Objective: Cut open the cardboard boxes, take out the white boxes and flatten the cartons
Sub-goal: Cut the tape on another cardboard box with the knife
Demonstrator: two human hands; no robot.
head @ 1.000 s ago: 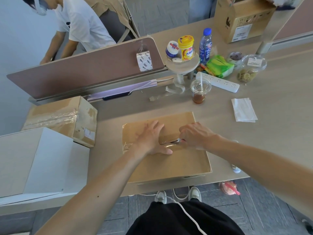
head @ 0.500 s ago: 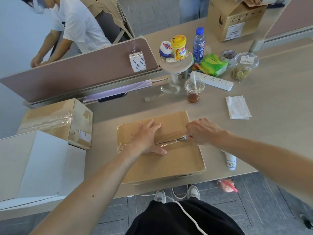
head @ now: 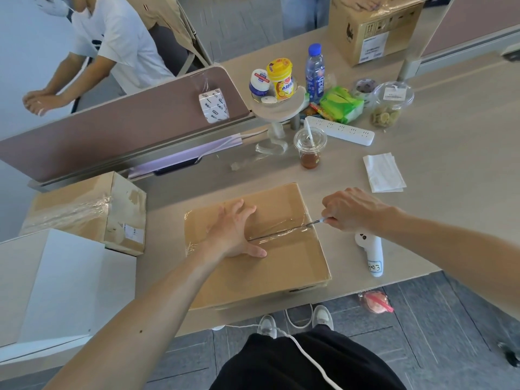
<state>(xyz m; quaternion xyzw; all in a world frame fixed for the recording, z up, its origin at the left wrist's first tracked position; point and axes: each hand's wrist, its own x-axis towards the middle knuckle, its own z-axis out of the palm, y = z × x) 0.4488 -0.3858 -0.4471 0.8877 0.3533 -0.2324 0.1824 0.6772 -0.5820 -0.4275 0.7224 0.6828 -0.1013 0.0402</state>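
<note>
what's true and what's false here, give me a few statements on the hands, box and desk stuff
The left hand lies flat on the cardboard box. True.
The right hand grips a blade at the taped seam, near the box's right edge. True.
The box stands open. False: its top lies shut.
The plastic cup is full. False: only a little brown drink sits at the bottom.
The napkin lies on the box. False: it lies on the desk, apart from it.

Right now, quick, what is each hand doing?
Left hand: open, pressing flat on the cardboard box.
Right hand: closed around a small knife, its tip at the tape on the box.
</note>
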